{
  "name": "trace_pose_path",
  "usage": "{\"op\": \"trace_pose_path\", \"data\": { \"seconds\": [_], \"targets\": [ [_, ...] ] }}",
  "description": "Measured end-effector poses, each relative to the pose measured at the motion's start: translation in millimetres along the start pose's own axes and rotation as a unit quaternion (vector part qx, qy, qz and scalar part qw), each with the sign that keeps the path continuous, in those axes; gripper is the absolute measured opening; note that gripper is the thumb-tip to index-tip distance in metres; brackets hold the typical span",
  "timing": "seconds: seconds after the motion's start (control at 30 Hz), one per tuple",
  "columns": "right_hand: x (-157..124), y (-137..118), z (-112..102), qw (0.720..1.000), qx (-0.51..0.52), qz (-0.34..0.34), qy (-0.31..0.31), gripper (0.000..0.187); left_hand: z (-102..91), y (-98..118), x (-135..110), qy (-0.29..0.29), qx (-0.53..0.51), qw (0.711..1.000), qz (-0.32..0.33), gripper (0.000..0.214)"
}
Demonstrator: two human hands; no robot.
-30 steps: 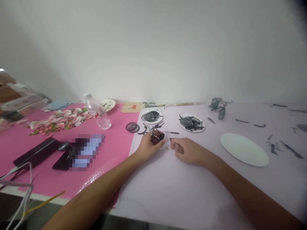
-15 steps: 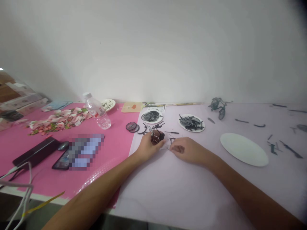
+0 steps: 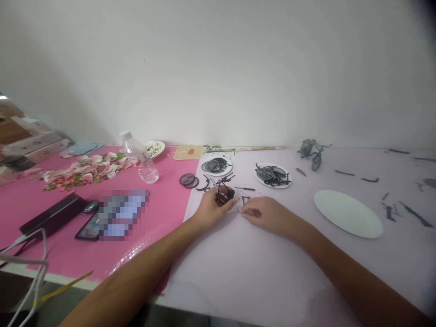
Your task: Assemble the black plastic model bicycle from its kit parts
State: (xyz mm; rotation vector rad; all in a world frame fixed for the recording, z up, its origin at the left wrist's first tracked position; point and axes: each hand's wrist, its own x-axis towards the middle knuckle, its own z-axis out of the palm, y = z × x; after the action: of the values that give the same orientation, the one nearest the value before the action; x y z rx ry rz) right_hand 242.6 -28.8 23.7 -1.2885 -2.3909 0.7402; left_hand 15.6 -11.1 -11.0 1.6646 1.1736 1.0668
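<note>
My left hand (image 3: 210, 210) is wrapped round a small black model bicycle frame (image 3: 222, 194) with silvery parts near its handlebar end. Close by on the right, my right hand (image 3: 267, 214) has its fingers pinched together, low over the table; what they grip, if anything, is too small to make out. A little black bracket-like part (image 3: 245, 199) shows just beyond those fingertips. Behind the hands lies a thin black rod, perhaps a screwdriver (image 3: 245, 188). Two black spoked wheels (image 3: 187, 180) rest left of the frame, overlapping each other.
Two white plates of black bicycle parts (image 3: 215, 165) (image 3: 272, 174) stand behind the hands. To the right are a white oval plate (image 3: 348, 214), an assembled model bicycle (image 3: 311, 152) and loose parts (image 3: 415, 213). A bottle (image 3: 139, 159), phone (image 3: 89, 227), black box (image 3: 52, 219) and flowers (image 3: 88, 170) are left.
Both hands keep nearly the same pose on the same spot. The whole view has shifted very slightly; nothing has visibly been taken up or let go.
</note>
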Motion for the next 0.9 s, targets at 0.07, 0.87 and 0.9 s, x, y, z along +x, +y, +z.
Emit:
{"op": "trace_pose_path", "data": {
  "seconds": [0.07, 0.87, 0.9],
  "targets": [
    [0.7, 0.8, 2.3, 1.0, -0.004, 0.018, -0.004, 0.013, -0.2, 0.6, -0.2, 0.001, 0.007, 1.0, 0.0, 0.037],
    [12.0, 9.2, 25.3, 0.955, 0.067, -0.129, 0.26, 0.006, -2.4, 11.8, -3.6, -0.114, -0.177, 0.977, -0.044, 0.044],
    [12.1, 9.0, 25.9, 0.955, 0.072, -0.129, 0.257, 0.006, -2.5, 11.4, -3.4, -0.117, -0.174, 0.977, -0.041, 0.043]
  ]
}}
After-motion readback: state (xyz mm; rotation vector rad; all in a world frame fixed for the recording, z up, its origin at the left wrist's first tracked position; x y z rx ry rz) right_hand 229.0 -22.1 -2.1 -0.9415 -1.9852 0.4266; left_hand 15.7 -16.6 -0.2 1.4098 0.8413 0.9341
